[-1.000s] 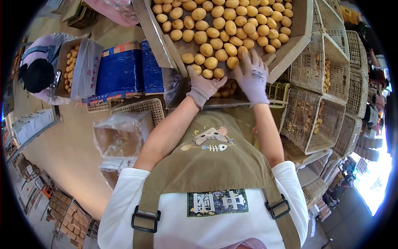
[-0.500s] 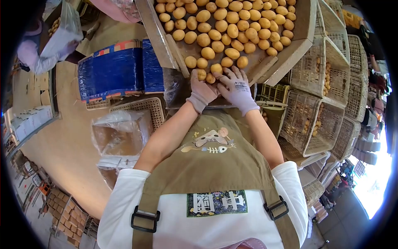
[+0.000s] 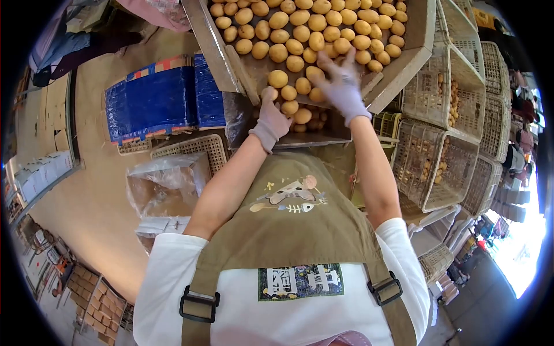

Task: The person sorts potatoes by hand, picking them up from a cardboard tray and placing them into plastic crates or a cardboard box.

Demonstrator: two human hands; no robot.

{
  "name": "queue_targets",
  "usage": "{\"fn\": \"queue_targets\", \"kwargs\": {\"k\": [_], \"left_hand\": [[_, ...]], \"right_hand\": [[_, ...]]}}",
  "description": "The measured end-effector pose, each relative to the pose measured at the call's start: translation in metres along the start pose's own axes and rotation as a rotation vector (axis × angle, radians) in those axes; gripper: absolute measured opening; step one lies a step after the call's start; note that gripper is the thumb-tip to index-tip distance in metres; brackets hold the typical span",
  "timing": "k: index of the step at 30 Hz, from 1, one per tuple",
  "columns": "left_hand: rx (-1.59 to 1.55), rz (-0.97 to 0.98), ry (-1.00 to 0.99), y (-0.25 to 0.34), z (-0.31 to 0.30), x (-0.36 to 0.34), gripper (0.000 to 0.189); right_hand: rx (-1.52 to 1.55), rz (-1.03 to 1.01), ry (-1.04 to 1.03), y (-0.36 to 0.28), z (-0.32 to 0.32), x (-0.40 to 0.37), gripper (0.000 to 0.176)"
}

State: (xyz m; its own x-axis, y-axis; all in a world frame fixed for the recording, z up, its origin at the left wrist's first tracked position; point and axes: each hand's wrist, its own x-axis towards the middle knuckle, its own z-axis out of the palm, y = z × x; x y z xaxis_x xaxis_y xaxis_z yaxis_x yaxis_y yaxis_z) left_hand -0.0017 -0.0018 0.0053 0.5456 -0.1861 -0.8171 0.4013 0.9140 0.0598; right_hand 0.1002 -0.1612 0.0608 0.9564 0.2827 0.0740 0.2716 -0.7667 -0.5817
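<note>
Many small, smooth, yellow-brown rounded fruits or potatoes lie in a shallow wooden tray that narrows toward me. My left hand, in a pale glove, is cupped at the tray's narrow mouth, thumb and fingers apart, beside a yellow-brown piece. Over the pieces near the tray's right side is my gloved right hand, fingers spread and slightly blurred. Below the mouth, a box has more pieces inside, partly in shadow.
Plastic crates, some with similar produce, are stacked at right. Blue wrapped boxes and a plastic-lined carton stand at left. Another person's dark-clothed legs show at upper left.
My right hand has moved up and right from the mouth, its fingers spreading. The left has shifted slightly left and down. Several pieces have rolled toward the mouth, and the box below shows more.
</note>
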Motion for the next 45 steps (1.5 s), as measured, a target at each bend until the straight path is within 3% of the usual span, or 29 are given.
{"fn": "queue_targets", "kwargs": {"k": [2, 4, 6, 8, 9, 12, 15, 18, 20, 22, 23, 25, 26, 29, 32, 34, 36, 38, 40, 41, 45], "left_hand": [[0.071, -0.063, -0.157, -0.002, -0.015, 0.017, 0.062], [0.033, -0.120, -0.393, 0.004, -0.018, 0.014, 0.061], [0.008, -0.006, -0.491, 0.001, -0.016, 0.009, 0.062], [-0.192, 0.007, -0.536, -0.001, -0.008, 0.005, 0.065], [-0.144, -0.008, -0.497, 0.001, -0.005, 0.007, 0.080], [-0.185, -0.067, -0.523, 0.003, -0.002, 0.008, 0.085], [-0.160, -0.013, -0.438, -0.001, 0.002, 0.009, 0.084], [-0.184, -0.022, -0.364, 0.001, 0.005, 0.008, 0.085], [-0.201, -0.042, -0.344, 0.000, 0.005, 0.010, 0.086], [-0.193, -0.055, -0.348, 0.001, 0.003, 0.015, 0.087], [-0.222, -0.085, -0.286, 0.002, 0.005, 0.014, 0.089], [-0.260, -0.205, -0.362, 0.009, -0.003, 0.017, 0.088], [-0.281, -0.263, -0.401, 0.011, -0.007, 0.018, 0.087], [-0.224, -0.100, -0.650, 0.010, -0.002, 0.018, 0.085], [-0.170, -0.048, -0.416, 0.007, 0.003, 0.012, 0.082], [-0.191, -0.060, -0.418, 0.008, 0.005, 0.009, 0.081], [-0.228, -0.073, -0.409, 0.007, 0.005, 0.007, 0.081], [-0.219, -0.065, -0.506, 0.007, 0.002, 0.009, 0.080], [-0.213, -0.060, -0.568, 0.008, 0.003, 0.012, 0.079], [-0.197, -0.048, -0.561, 0.008, 0.004, 0.013, 0.082], [-0.225, -0.087, -0.463, 0.006, 0.009, 0.009, 0.087]], "right_hand": [[-0.412, -0.164, -0.268, -0.011, -0.001, -0.018, 0.052], [-0.359, -0.173, -0.432, -0.003, -0.013, -0.034, 0.047], [-0.264, -0.119, -0.350, 0.009, -0.011, -0.030, 0.042], [-0.184, 0.004, -0.030, 0.003, -0.009, -0.023, 0.041], [-0.339, -0.001, -0.127, -0.005, -0.010, -0.022, 0.045], [-0.467, -0.036, -0.390, -0.007, -0.009, -0.033, 0.051], [-0.409, -0.042, -0.316, 0.000, -0.011, -0.029, 0.047], [-0.001, 0.098, -0.123, 0.015, -0.026, 0.004, 0.041], [-0.267, 0.066, -0.034, 0.010, -0.036, 0.037, 0.035], [-0.432, 0.072, -0.157, 0.017, -0.024, 0.054, 0.036], [-0.453, 0.136, -0.234, 0.015, -0.022, 0.061, 0.038], [-0.488, 0.258, -0.367, 0.006, -0.021, 0.077, 0.041], [-0.437, 0.243, -0.321, 0.007, -0.022, 0.074, 0.041], [-0.253, 0.133, -0.108, 0.027, -0.024, 0.051, 0.038], [0.014, 0.021, -0.038, -0.002, -0.066, 0.022, 0.038], [-0.168, -0.399, 0.137, 0.005, -0.096, 0.016, 0.033], [-0.408, -0.527, 0.293, 0.022, -0.149, 0.023, 0.029], [-0.554, -0.008, 0.681, 0.089, -0.184, 0.013, 0.025], [0.214, 0.161, 0.969, 0.094, -0.213, 0.013, 0.027], [0.043, 0.145, 0.930, 0.099, -0.216, 0.008, 0.031], [-0.008, -0.187, 0.532, 0.019, -0.156, 0.008, 0.036]]}}
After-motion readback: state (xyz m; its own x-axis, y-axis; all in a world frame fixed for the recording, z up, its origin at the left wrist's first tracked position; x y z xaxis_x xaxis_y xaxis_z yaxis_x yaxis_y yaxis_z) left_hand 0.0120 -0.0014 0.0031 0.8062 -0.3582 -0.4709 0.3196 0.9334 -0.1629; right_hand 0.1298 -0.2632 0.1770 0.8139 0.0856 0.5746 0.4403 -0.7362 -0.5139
